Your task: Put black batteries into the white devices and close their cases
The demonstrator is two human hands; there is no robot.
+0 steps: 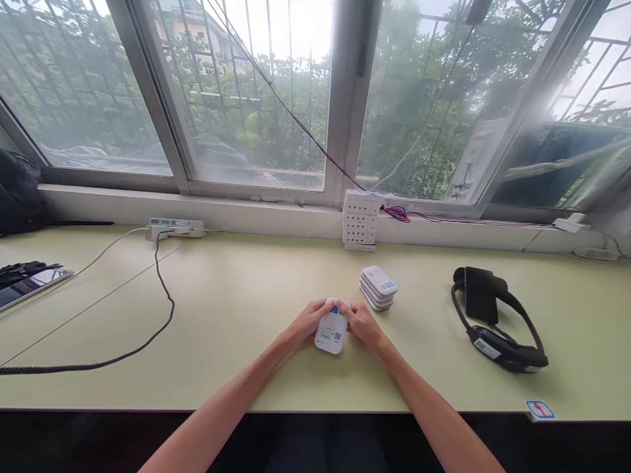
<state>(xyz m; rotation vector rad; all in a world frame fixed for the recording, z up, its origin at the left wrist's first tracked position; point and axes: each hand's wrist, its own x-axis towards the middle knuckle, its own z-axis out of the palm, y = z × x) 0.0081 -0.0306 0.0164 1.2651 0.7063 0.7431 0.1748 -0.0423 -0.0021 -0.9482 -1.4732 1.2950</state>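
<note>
Between my two hands is a white rounded box [330, 332] with printed text, a small code and a blue patch at its far end. My left hand [310, 320] grips its left side, the thumb on the blue patch. From the right, my right hand [363, 322] grips the same box, its thumb close to the other thumb. The fingers beneath the box are mostly hidden. Just beyond my right hand, a stack of several similar white boxes [378, 288] stands on the pale green table [236, 315].
A white perforated block [359, 221] stands against the sill with red and blue wires. At right lies a black headset [507, 348] with a dark phone-like slab [480, 294]. A power strip [176, 228], a black cable [165, 289] and a tablet [32, 287] are at left.
</note>
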